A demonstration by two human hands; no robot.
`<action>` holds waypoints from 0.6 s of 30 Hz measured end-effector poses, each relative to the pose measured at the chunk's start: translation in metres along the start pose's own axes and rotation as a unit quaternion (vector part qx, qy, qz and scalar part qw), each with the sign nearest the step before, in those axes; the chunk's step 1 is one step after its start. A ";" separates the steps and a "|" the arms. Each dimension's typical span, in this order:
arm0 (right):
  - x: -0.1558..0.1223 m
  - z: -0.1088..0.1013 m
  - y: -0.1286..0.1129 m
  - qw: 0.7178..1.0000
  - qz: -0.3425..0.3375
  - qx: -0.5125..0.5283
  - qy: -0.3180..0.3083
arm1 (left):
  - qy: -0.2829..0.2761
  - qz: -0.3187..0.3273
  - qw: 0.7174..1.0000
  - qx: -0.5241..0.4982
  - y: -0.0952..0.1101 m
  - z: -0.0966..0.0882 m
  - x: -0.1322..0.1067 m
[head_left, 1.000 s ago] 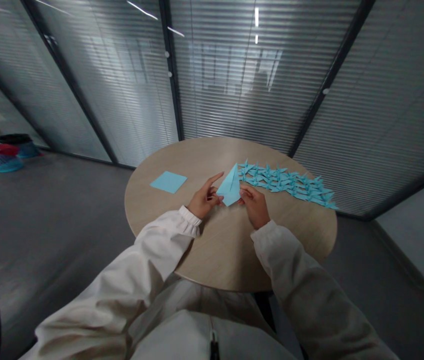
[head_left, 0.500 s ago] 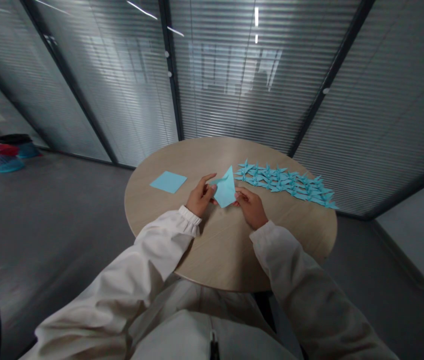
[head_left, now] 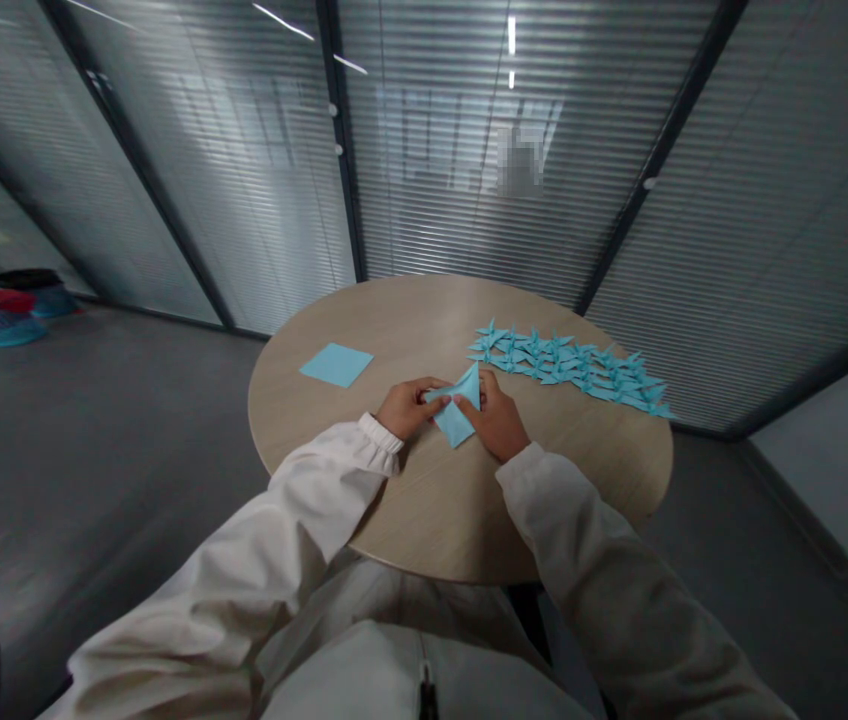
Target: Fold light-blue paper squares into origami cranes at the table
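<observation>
A partly folded piece of light blue origami paper (head_left: 455, 427) is held between my two hands above the round table. My left hand (head_left: 410, 407) pinches its left side, thumb on top and fingers behind. On its right side my right hand (head_left: 500, 415) grips it, the thumb pressing near the middle and the fingers behind. One pointed corner rises at the upper right and another points down toward me. Most of the fingertips behind the paper are hidden.
On the round wooden table (head_left: 424, 520) lie a flat stack or sheet of blue paper (head_left: 336, 365) at left and rows of folded blue paper cranes (head_left: 570, 362) at right. Two bins (head_left: 4, 322) stand on the floor at far left. Glass panels with blinds (head_left: 439, 150) rise behind.
The folded paper has come lower and nearer to me. Both thumbs have moved inward onto its middle, and its upper part is now bent between my hands.
</observation>
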State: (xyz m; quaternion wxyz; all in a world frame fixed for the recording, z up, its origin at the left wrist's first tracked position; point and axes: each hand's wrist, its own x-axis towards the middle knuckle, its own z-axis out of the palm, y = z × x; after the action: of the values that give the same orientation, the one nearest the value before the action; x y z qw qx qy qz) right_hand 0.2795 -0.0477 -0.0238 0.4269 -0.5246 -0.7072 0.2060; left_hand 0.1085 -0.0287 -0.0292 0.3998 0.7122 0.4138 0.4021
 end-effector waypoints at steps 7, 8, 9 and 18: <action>0.003 0.001 0.008 0.999 0.002 0.034 0.027 | 0.022 -0.019 1.000 -0.002 0.003 0.000 0.001; 0.004 0.001 0.009 0.998 0.003 0.051 0.030 | 0.036 -0.019 0.999 -0.003 0.003 -0.001 0.001; 0.004 0.001 0.010 0.997 0.007 0.071 0.032 | 0.049 -0.019 0.999 -0.008 0.004 -0.002 0.001; 0.008 0.001 0.021 0.970 0.066 0.232 0.038 | 0.083 -0.051 0.988 -0.117 0.005 -0.005 0.003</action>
State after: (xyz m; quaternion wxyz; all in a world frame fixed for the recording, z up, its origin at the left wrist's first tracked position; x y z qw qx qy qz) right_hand 0.2897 -0.0326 -0.0364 0.5487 -0.4640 -0.5875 0.3722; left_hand 0.1065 -0.0263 -0.0221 0.4646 0.6028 0.4316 0.4843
